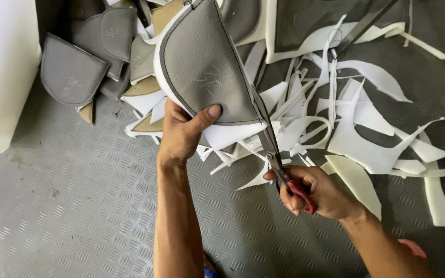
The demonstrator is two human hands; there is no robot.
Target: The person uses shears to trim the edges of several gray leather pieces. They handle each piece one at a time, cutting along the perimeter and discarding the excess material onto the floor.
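In the middle of the frame the left hand (181,131) holds up a grey padded piece (207,72), a rounded triangular panel of leather-like material with dark stitching along its edge and white foam showing around it. The fingers are clenched on its lower edge, thumb pressed flat on the grey face, the others hidden behind.

Lower right of centre, the right hand (318,193) grips a pair of scissors (274,149) by their red handles, fingers closed through and around them. The blades point up toward the top of the frame and lie along the right edge of the grey piece, where white foam sticks out past the stitching.

To the right, a loose heap of white foam offcuts (366,139) covers the floor. In the upper left lies a stack of similar grey panels (86,56). Below is a grey metal floor (78,206) with a raised tread pattern.
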